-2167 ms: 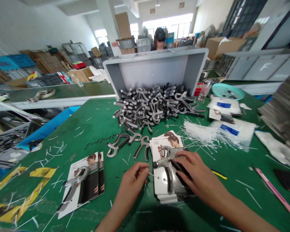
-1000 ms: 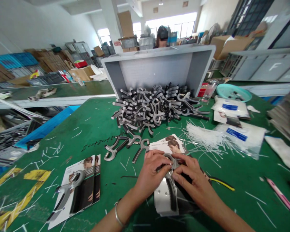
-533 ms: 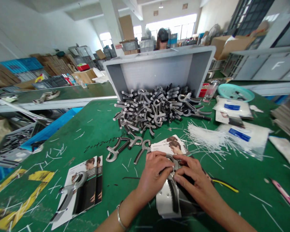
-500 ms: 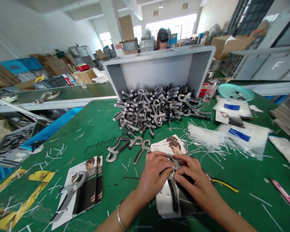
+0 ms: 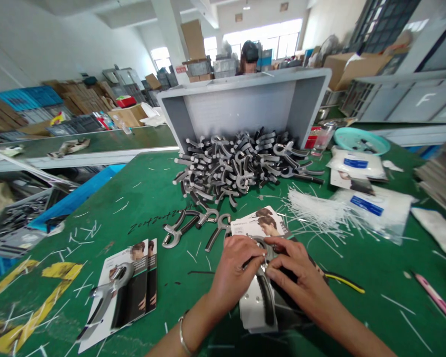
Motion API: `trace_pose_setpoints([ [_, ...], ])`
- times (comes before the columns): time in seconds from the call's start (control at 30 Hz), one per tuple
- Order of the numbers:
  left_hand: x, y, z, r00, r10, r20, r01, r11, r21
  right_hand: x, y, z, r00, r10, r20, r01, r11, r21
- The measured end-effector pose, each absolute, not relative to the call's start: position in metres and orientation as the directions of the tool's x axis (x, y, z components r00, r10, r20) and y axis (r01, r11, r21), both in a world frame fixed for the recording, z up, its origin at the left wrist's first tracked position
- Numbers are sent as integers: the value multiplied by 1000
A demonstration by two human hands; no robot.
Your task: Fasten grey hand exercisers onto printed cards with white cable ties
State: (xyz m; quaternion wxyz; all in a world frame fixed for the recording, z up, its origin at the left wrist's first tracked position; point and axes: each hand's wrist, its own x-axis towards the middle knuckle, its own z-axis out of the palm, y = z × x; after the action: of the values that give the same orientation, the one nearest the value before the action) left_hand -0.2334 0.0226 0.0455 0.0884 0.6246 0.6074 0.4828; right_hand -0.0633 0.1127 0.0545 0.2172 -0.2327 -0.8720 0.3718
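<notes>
My left hand [image 5: 236, 265] and my right hand [image 5: 295, 270] meet over a grey and black hand grip strengthener [image 5: 266, 292] lying on a printed backing card [image 5: 250, 307]. Both hands are closed, their thumbs and fingers pinching a small white cable tie [image 5: 264, 256] at the spring end of the strengthener. The fingers hide most of the tie. Behind them lies another printed card [image 5: 258, 224]. On the left, a second hand grip strengthener [image 5: 113, 287] rests on a card [image 5: 100, 325], with another card [image 5: 152, 277] beneath.
A grey crate [image 5: 241, 109] tipped on its side spills a heap of strengtheners [image 5: 230, 168]. Loose cable ties [image 5: 319, 210] and plastic bags [image 5: 381, 213] lie to the right, near a pink pen-like tool [image 5: 436, 300]. Yellow-handled pliers [image 5: 344, 281] lie by my right wrist. A person [image 5: 250, 57] is beyond the crate.
The view has shifted very slightly. Both hands stay at the same spot on the strengthener, with only tiny finger movement.
</notes>
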Motion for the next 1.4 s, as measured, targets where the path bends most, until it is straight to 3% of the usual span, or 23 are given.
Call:
trace_pose_setpoints([
  [0.43,-235,22,48,-199,849,489,684,-237,690,-62,113,58,-812,544,211,228,628,-744],
  [0.63,-235,18,49,-137,847,513,737,-259,625,-63,113,58,-810,546,213,225,625,-748],
  [0.87,-235,20,50,-214,848,485,685,-224,693,-64,114,60,-833,506,223,197,648,-735],
  [1.23,-235,9,56,-20,875,484,812,-268,519,-67,114,61,-806,555,208,197,581,-790],
  [1.4,-234,7,69,-151,904,400,689,-193,698,-69,114,60,-806,551,215,191,587,-787],
])
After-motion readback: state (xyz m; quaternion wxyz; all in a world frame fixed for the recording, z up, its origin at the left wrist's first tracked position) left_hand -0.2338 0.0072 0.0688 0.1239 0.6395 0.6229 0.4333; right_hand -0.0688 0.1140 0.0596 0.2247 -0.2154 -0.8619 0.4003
